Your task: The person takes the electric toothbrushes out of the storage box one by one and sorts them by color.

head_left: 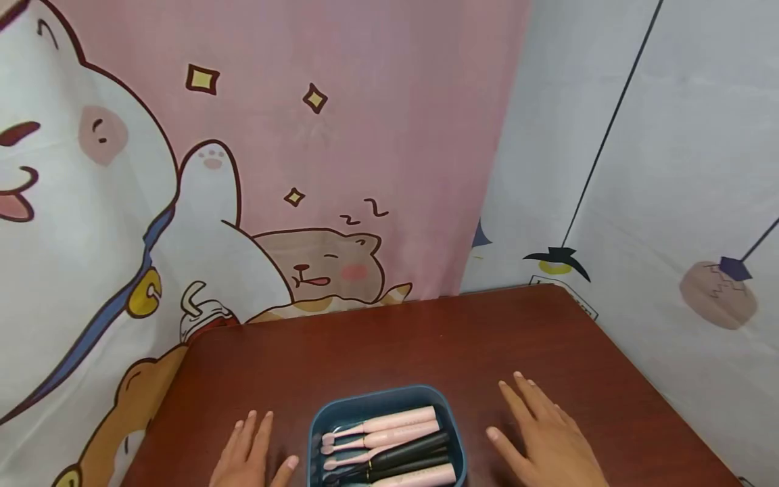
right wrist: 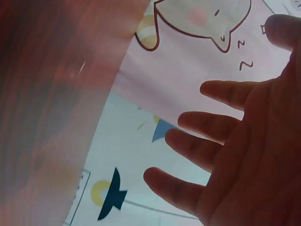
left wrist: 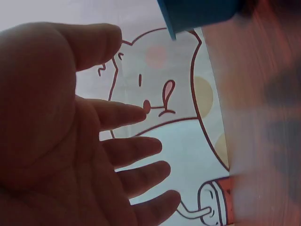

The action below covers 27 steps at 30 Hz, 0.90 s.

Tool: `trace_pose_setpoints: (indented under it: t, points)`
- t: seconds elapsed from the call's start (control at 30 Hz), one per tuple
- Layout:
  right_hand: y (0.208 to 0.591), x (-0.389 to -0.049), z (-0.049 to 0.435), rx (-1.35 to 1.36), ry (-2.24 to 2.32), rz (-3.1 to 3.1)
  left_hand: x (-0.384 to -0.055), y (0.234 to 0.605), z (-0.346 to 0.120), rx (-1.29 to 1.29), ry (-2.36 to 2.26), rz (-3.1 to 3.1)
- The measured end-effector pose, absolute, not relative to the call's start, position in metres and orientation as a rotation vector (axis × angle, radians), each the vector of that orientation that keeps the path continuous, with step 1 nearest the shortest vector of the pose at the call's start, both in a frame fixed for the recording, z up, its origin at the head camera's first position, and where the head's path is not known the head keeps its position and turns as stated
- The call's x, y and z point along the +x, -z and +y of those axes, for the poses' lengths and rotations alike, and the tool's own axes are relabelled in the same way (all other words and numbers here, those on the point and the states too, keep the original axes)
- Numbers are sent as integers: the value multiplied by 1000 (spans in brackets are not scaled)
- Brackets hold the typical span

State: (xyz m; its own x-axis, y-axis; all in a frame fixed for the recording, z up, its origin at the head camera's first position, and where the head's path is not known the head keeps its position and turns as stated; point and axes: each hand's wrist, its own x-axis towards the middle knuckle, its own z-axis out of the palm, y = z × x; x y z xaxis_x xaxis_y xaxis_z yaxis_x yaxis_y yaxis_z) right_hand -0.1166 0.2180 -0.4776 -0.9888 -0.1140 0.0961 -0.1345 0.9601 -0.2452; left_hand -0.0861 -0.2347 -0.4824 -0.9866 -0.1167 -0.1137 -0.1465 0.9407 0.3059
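Note:
A dark blue bin (head_left: 460, 452) sits at the near edge of the head view, between my two hands. Inside it lie several electric toothbrushes: pink ones such as the top pink toothbrush (head_left: 398, 420), and black ones such as the upper black toothbrush (head_left: 409, 452). To the left of the bin, my left hand (head_left: 242, 454) has its fingers extended and thumb spread, holding nothing. On the other side, my right hand (head_left: 544, 439) is likewise spread, apart from the bin. The left wrist view shows a corner of the bin (left wrist: 200, 16) above the left fingers.
The reddish-brown wooden table (head_left: 365, 345) stretches away behind the bin. A pink cartoon-printed curtain (head_left: 389, 135) hangs along its back edge, and a pale printed curtain (head_left: 645, 169) along the right side.

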Motion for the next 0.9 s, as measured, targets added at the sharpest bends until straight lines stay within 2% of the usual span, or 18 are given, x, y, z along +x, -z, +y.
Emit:
trace_pose_setpoints:
  t: [0.37, 0.9]
  points:
    - [462, -121, 191, 447, -571, -2980, -90, 463, -209, -153, -653, 2880]
    - [446, -135, 142, 1053, -601, -2909, -86, 483, -197, -358, -1191, 2619]
